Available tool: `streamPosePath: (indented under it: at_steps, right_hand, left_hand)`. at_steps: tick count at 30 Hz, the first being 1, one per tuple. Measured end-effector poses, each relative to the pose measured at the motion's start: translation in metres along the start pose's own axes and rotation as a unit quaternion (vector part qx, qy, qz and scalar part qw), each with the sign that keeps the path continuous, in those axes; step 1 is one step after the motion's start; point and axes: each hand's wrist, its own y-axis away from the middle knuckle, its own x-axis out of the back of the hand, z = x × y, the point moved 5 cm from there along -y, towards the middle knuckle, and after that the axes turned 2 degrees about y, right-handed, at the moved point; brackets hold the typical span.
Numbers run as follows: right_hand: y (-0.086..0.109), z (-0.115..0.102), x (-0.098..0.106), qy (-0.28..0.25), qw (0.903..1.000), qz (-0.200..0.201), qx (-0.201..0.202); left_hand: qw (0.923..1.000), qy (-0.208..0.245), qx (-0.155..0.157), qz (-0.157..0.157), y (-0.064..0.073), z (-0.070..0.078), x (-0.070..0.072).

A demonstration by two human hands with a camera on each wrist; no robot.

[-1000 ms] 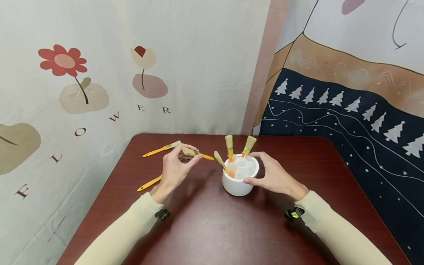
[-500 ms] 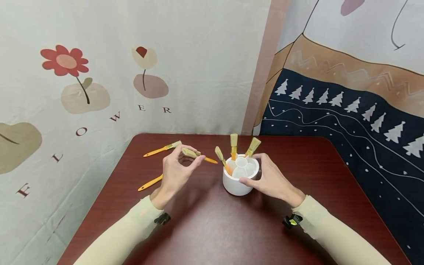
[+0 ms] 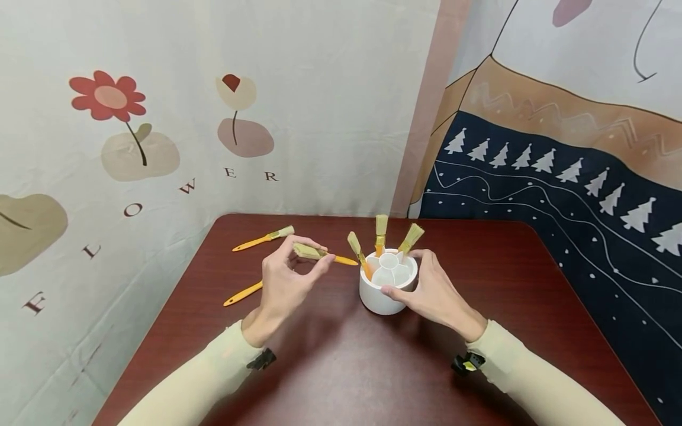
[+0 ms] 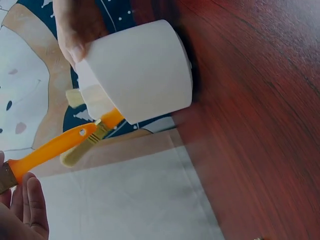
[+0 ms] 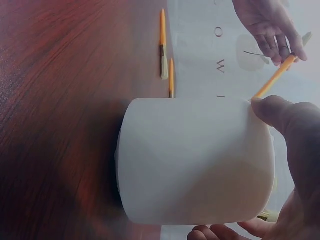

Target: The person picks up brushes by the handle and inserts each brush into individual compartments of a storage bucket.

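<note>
My left hand [image 3: 288,278] pinches a paintbrush [image 3: 346,261] near its metal band. Its bristles lie over the hand, and the yellow handle [image 4: 55,148] points right toward a white round pot [image 3: 380,299]. The handle's tip is just short of the rim in the head view. My right hand [image 3: 439,296] grips the pot from the right, thumb at the front and fingers at the back. Inside is a white divided insert [image 3: 389,261]. Three brushes stand bristles up in it: one at the left [image 3: 356,245], one at the back [image 3: 380,232], one at the back right [image 3: 411,238].
On the dark red table [image 3: 351,378], a paintbrush [image 3: 261,240] lies at the back left. Another brush [image 3: 243,294] lies nearer, its bristle end hidden behind my left hand. Printed cloths [image 3: 330,106] hang behind the table and at the right.
My left hand has shifted slightly right, bringing the brush handle closer to the pot. The pot has turned a little, its standing brushes swinging right, and my right thumb has moved left along the front.
</note>
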Motion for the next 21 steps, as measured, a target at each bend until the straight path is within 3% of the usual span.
streamPosePath:
  at_steps: [13,17,21]
  right_hand:
    - [0.000,0.006,0.006,-0.007,0.9998,-0.009,-0.015]
    - [-0.005,0.015,0.014,-0.034,0.9986,-0.039,-0.006]
    - [-0.015,0.027,0.018,-0.079,0.9924,-0.094,0.007]
  left_hand:
    - [0.9996,0.026,-0.003,-0.008,0.006,0.016,-0.013]
    - [0.9990,0.043,0.001,-0.016,0.009,0.022,-0.018]
    - [0.9979,0.058,0.019,-0.024,0.013,0.023,-0.024]
